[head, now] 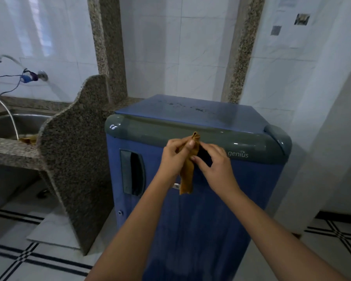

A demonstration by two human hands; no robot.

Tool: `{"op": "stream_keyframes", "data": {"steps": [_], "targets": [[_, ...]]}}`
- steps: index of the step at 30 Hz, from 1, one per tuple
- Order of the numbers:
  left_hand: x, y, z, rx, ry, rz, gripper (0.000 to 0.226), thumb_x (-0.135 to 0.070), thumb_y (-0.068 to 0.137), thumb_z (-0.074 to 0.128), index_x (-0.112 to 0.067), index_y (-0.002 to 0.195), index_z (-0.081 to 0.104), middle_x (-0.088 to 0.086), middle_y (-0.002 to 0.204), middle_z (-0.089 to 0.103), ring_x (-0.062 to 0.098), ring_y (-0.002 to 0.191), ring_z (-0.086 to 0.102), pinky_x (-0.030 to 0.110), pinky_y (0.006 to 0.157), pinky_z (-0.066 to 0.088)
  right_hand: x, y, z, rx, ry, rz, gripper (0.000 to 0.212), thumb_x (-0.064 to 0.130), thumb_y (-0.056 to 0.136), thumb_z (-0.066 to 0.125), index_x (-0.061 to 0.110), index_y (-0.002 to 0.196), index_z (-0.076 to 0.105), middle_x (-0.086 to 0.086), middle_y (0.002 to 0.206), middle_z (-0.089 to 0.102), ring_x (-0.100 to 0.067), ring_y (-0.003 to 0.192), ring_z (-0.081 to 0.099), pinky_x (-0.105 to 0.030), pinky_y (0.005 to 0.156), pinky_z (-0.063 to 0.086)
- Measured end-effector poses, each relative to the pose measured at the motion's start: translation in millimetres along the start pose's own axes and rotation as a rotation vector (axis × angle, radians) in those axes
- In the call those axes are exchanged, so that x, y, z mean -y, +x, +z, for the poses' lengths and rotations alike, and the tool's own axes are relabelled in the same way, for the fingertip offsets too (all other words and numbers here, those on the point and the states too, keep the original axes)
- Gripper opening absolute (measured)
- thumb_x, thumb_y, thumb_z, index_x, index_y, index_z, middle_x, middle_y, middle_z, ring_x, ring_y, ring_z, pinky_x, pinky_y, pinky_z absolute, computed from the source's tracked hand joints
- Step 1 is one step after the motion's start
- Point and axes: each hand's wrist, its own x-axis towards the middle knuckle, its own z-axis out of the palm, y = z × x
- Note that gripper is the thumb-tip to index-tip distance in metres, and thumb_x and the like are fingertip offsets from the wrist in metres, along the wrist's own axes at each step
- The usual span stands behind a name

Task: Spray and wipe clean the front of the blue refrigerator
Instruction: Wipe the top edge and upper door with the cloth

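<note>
The small blue refrigerator (207, 220) stands in front of me, with a grey-green top band and a dark recessed handle (133, 175) on its left side. A folded brown cloth (187, 177) hangs in front of the upper door. My left hand (175, 157) pinches the cloth near its top, and my right hand (213, 165) touches its right edge with thumb and fingers. No spray bottle is in view.
A granite partition (75, 155) stands left of the fridge, with a steel sink (14, 122) and a wall tap (32, 76) behind it. A brownish rag (27, 138) lies on the sink's edge. White tiled walls enclose the fridge; the floor is tiled.
</note>
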Motion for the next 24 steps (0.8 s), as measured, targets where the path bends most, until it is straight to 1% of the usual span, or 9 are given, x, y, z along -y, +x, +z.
{"op": "stream_keyframes", "data": {"steps": [3,6,8,9,13,14,16,19,24], "targets": [[-1.6,0.0,-5.5,0.116,-0.181,-0.159,0.035,-0.045,0.087,0.054,-0.016,0.085,0.072,0.026,0.098,0.059,0.033,0.091,0.059,0.045,0.083,0.048,18.4,2.3,3.7,-0.071,0.292,0.244,0.019,0.014,0.086,0.063,0.018,0.105,0.061,0.005,0.096,0.065,-0.011,0.094,0.061,-0.017,0.081,0.049],[-0.3,1.3,-14.7,0.161,-0.100,-0.068,0.034,-0.030,0.097,0.045,-0.005,0.106,0.066,0.019,0.090,0.063,0.015,0.082,0.061,0.028,0.076,0.050,25.0,1.1,9.2,-0.207,0.320,0.340,0.012,0.010,0.086,0.063,0.020,0.093,0.060,0.005,0.087,0.065,-0.012,0.084,0.063,-0.025,0.077,0.054],[2.9,4.3,-31.1,0.151,0.175,0.177,0.030,-0.027,0.097,0.044,-0.014,0.116,0.063,0.001,0.097,0.063,-0.002,0.090,0.057,0.014,0.080,0.044,30.4,1.0,14.6,-0.330,0.289,0.379,0.011,0.012,0.085,0.064,0.020,0.091,0.059,0.001,0.086,0.066,-0.014,0.081,0.064,-0.038,0.075,0.056],[8.3,5.7,-40.3,0.139,0.369,0.323,0.034,-0.033,0.095,0.042,-0.017,0.120,0.061,-0.002,0.105,0.062,-0.001,0.100,0.054,0.015,0.087,0.041,32.7,0.3,16.6,-0.399,0.244,0.380,0.010,0.014,0.085,0.064,0.020,0.091,0.059,-0.002,0.086,0.066,-0.015,0.079,0.064,-0.040,0.072,0.056],[33.3,14.2,-69.8,0.175,0.924,0.617,0.052,-0.043,0.092,0.029,-0.019,0.133,0.049,0.002,0.137,0.050,0.020,0.132,0.038,0.034,0.104,0.022,44.6,6.2,30.2,-0.591,0.054,0.264,0.011,0.014,0.086,0.063,0.017,0.095,0.058,-0.006,0.095,0.064,-0.007,0.079,0.058,-0.014,0.072,0.049],[38.3,16.3,-74.3,0.166,1.005,0.649,0.053,-0.043,0.092,0.029,-0.019,0.136,0.046,0.003,0.140,0.047,0.021,0.134,0.035,0.034,0.106,0.018,44.4,9.4,35.1,-0.567,0.014,0.229,0.012,0.014,0.087,0.062,0.015,0.098,0.059,-0.006,0.097,0.063,-0.010,0.083,0.058,-0.014,0.074,0.047],[48.9,24.0,-83.9,0.112,1.118,0.700,0.054,-0.043,0.092,0.030,-0.017,0.139,0.040,0.004,0.143,0.043,0.022,0.136,0.029,0.036,0.108,0.013,36.8,15.2,49.0,-0.476,-0.155,0.148,0.019,0.016,0.088,0.059,0.008,0.106,0.062,-0.009,0.101,0.062,-0.020,0.093,0.055,-0.029,0.083,0.048],[66.8,29.4,-98.6,0.070,1.202,0.733,0.056,-0.046,0.097,0.018,-0.016,0.143,0.029,0.002,0.150,0.028,0.018,0.140,0.016,0.037,0.112,0.005,12.3,16.0,66.6,-0.419,-0.631,0.033,0.036,0.034,0.090,0.048,0.016,0.117,0.062,-0.008,0.108,0.063,-0.021,0.104,0.042,-0.043,0.086,0.042],[99.7,32.4,-108.3,0.002,1.254,0.792,0.059,-0.047,0.097,0.012,-0.020,0.149,0.005,-0.006,0.157,-0.006,0.013,0.143,-0.005,0.036,0.114,-0.003,-7.4,25.8,94.4,-0.324,-0.823,-0.098,0.043,0.042,0.099,0.025,0.034,0.141,0.029,0.001,0.149,0.033,-0.022,0.140,0.013,-0.045,0.111,0.006]]}}
